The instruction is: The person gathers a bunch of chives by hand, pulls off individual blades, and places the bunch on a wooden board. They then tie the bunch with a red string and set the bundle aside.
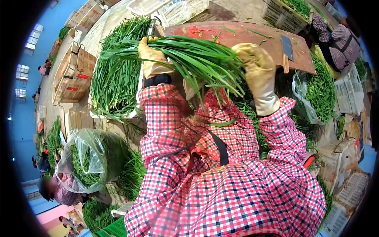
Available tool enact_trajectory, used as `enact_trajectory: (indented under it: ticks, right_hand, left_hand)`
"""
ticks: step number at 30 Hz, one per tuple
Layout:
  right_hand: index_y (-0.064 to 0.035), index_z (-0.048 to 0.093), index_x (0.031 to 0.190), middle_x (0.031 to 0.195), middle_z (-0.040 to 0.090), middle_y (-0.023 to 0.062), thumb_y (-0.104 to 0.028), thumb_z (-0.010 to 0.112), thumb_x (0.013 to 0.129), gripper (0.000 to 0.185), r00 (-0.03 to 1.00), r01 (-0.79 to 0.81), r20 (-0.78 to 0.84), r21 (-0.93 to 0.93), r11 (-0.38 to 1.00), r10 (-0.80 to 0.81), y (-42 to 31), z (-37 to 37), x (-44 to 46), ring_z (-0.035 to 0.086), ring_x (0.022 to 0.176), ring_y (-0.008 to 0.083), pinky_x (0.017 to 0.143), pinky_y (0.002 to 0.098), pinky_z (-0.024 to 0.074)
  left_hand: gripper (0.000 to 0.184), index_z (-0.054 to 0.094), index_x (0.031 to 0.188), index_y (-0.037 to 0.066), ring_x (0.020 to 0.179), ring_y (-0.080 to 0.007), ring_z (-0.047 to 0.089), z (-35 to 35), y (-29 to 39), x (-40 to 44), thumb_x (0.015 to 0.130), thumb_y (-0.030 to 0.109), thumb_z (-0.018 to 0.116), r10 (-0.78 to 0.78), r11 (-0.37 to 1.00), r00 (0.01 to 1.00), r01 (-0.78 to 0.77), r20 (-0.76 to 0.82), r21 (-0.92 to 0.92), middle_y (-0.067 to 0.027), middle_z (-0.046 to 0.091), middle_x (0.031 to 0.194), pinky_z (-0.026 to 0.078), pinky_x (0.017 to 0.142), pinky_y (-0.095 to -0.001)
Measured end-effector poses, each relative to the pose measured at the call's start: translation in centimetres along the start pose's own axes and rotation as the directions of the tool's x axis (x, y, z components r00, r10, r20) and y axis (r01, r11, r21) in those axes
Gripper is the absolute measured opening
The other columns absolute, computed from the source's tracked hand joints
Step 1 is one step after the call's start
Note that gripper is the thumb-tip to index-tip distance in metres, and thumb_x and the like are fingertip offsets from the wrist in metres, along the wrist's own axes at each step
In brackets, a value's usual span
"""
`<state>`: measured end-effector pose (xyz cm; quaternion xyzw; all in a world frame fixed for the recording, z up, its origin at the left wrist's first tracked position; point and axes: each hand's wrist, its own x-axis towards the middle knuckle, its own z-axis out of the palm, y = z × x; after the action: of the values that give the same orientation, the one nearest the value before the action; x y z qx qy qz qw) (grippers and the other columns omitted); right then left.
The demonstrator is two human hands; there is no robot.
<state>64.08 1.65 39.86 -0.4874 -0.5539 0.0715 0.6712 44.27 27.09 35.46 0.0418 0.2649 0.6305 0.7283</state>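
My left hand (153, 59), in a yellowish rubber glove, is closed around a bunch of long green garlic chives (197, 53). The bunch stretches sideways in front of my chest, some leaves drooping downward. At its right end my right hand (257, 69), gloved the same way, has its fingers curled against the leaf ends; the fingertips are partly hidden. Beneath and beyond the bunch lies a reddish-brown wooden board (244, 37). On it rest a knife with a broad dark blade (287, 48), a red tie (194, 31) and loose leaf scraps.
Left of me stands a white crate heaped with garlic chives (114, 79). A clear plastic bag of greens (92, 158) is lower left. More chives (321, 94) lie at right. A co-worker (341, 45) sits upper right, another person (65, 189) lower left. Wooden boxes (75, 75) stand farther left.
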Motion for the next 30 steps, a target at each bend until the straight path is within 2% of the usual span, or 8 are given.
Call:
enact_trajectory:
  ticks: [6, 11, 15, 17, 20, 23, 28, 30]
  right_hand:
    - [-0.0003, 0.063, 0.105, 0.096, 0.070, 0.0068, -0.022, 0.058, 0.100, 0.023, 0.928, -0.242, -0.291, -0.002, 0.970, 0.231, -0.2, -7.3, -1.6, 0.065, 0.084, 0.0133, 0.077, 0.0280, 0.0549]
    - [-0.0041, 0.062, 0.114, 0.119, 0.064, 0.0114, -0.024, 0.066, 0.094, 0.029, 0.907, -0.278, -0.401, -0.345, 0.897, 0.127, -3.4, -12.2, -2.0, 0.064, 0.098, 0.0204, 0.090, 0.0316, 0.0530]
    - [-0.0179, 0.061, 0.130, 0.148, 0.044, 0.0098, -0.016, 0.080, 0.073, 0.060, 0.842, 0.434, 0.536, -0.598, 0.674, -0.067, -6.5, -4.9, -1.7, 0.040, 0.136, 0.0326, 0.110, 0.0461, 0.0361]
    - [-0.0255, 0.058, 0.132, 0.154, 0.039, 0.0061, -0.021, 0.074, 0.077, 0.057, 0.769, 0.551, 0.638, -0.625, 0.553, -0.044, -3.4, -3.0, -2.0, 0.024, 0.145, 0.0311, 0.113, 0.0432, 0.0286]
    - [-0.0294, 0.056, 0.134, 0.156, 0.036, 0.0015, -0.026, 0.067, 0.081, 0.053, 0.731, 0.654, 0.680, -0.676, 0.338, -0.055, 0.7, -1.8, -1.3, 0.023, 0.146, 0.0297, 0.117, 0.0439, 0.0148]
    - [-0.0238, 0.066, 0.108, 0.150, 0.046, -0.0006, -0.026, 0.067, 0.082, 0.026, 0.713, 0.675, 0.688, -0.620, 0.400, -0.137, 1.9, -1.4, -1.0, 0.032, 0.142, 0.0280, 0.115, 0.0448, 0.0136]
    - [-0.0107, 0.060, 0.078, 0.141, 0.056, 0.0029, -0.018, 0.070, 0.077, 0.013, 0.885, 0.244, 0.459, -0.304, 0.921, -0.083, 2.3, -2.0, -2.5, 0.042, 0.136, 0.0315, 0.111, 0.0456, 0.0237]
    - [-0.0075, 0.056, 0.078, 0.139, 0.056, 0.0066, -0.009, 0.072, 0.073, 0.017, 0.818, 0.512, 0.546, -0.545, 0.664, -0.182, 0.9, -3.4, -2.4, 0.042, 0.135, 0.0320, 0.106, 0.0452, 0.0329]
  left_hand:
    - [0.022, 0.056, 0.095, 0.006, 0.077, -0.0171, 0.053, -1.7, -1.0, 0.4, 0.100, 0.026, 0.049, 0.055, 0.979, 0.997, -0.066, 0.060, 0.193, -0.0027, 0.055, 0.085, 0.048, 0.076, -0.0296]
    - [0.018, 0.055, 0.113, 0.006, 0.086, -0.0182, 0.061, -4.2, -1.0, 2.3, 0.099, 0.016, 0.046, 0.185, 0.416, 0.918, -0.395, 0.350, 0.819, -0.0079, 0.064, 0.098, 0.050, 0.083, -0.0285]
    - [0.030, 0.053, 0.125, 0.004, 0.092, -0.0262, 0.066, -1.9, -0.8, -1.2, 0.097, 0.013, 0.053, 0.216, 0.045, 0.904, -0.388, 0.370, 0.921, -0.0159, 0.068, 0.105, 0.054, 0.084, -0.0344]
    - [0.038, 0.051, 0.131, 0.003, 0.092, -0.0262, 0.066, -0.3, -1.0, -5.6, 0.095, 0.012, 0.057, 0.316, -0.144, 0.873, -0.344, 0.372, 0.928, -0.0167, 0.068, 0.106, 0.055, 0.082, -0.0355]
    - [0.041, 0.049, 0.133, 0.003, 0.090, -0.0234, 0.066, -4.3, -0.9, 1.2, 0.094, 0.010, 0.059, 0.169, 0.458, 0.934, -0.356, 0.313, 0.814, -0.0157, 0.067, 0.110, 0.055, 0.077, -0.0350]
    - [0.034, 0.051, 0.129, 0.003, 0.088, -0.0206, 0.064, -10.0, -1.6, 11.5, 0.096, 0.007, 0.055, 0.091, 0.635, 0.928, -0.333, 0.361, 0.697, -0.0120, 0.067, 0.107, 0.053, 0.078, -0.0312]
    - [0.029, 0.052, 0.125, 0.003, 0.088, -0.0166, 0.062, -4.7, -1.3, 2.8, 0.096, 0.005, 0.051, 0.161, 0.472, 0.917, -0.396, 0.364, 0.788, -0.0076, 0.067, 0.103, 0.051, 0.082, -0.0280]
    - [0.029, 0.054, 0.124, 0.002, 0.090, -0.0153, 0.062, -3.9, -0.8, 1.7, 0.095, 0.003, 0.050, 0.179, 0.278, 0.905, -0.422, 0.385, 0.863, -0.0068, 0.067, 0.102, 0.050, 0.083, -0.0276]
